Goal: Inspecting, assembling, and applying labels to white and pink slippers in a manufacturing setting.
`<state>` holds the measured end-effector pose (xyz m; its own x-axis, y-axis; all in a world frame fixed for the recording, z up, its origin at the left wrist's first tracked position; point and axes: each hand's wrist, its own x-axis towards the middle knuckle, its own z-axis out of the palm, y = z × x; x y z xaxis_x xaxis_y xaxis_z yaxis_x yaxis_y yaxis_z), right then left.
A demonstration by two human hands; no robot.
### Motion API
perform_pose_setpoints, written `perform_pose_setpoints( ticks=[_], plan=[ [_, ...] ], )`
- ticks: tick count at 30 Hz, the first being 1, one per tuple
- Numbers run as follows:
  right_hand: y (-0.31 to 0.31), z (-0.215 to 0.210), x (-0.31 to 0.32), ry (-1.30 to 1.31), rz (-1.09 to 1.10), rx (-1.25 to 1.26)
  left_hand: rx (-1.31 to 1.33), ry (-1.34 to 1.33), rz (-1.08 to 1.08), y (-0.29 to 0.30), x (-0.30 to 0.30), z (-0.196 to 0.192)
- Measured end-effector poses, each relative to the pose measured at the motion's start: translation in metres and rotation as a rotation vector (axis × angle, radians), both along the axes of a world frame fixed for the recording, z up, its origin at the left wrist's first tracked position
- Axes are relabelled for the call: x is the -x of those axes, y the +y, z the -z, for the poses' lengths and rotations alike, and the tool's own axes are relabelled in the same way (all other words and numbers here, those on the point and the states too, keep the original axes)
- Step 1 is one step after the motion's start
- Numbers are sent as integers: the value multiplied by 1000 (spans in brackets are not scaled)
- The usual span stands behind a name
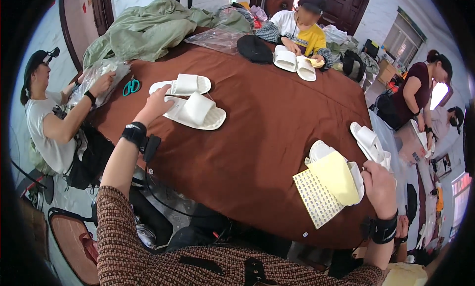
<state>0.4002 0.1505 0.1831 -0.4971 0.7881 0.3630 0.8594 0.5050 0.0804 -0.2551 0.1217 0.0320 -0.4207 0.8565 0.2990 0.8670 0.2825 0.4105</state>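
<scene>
Seven white slippers lie on the brown table (267, 127): two by the left hand (198, 112) (180, 84), two before the person in yellow (285, 58) (306, 68), two at the right edge (368, 142) (382, 160), one under the sheets (321, 150). Two sticker sheets: one yellow (337, 177), one printed (316, 199). One pair of teal scissors (131, 86). One black cap (255, 48).

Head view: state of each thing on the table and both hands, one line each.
left hand: stretched out, resting on the near white slipper
near white slipper: flat on the brown table, sole down
far white slipper: flat, untouched
right hand: gripping a slipper
held slipper: at the table edge, part covered by the yellow sheet
sticker sheet: overhanging the edge
teal scissors: closed, lying flat
</scene>
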Motion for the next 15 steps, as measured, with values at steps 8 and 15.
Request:
perform_pose_setpoints(
  ticks=[8, 15],
  plan=[
    [-39, -4, 2, -38, -79, 100, 25, -126, 298, 33, -19, -2],
    [-51, -2, 7, -37, -119, 68, 120, -1, 332, 40, -106, -23]
  ],
)
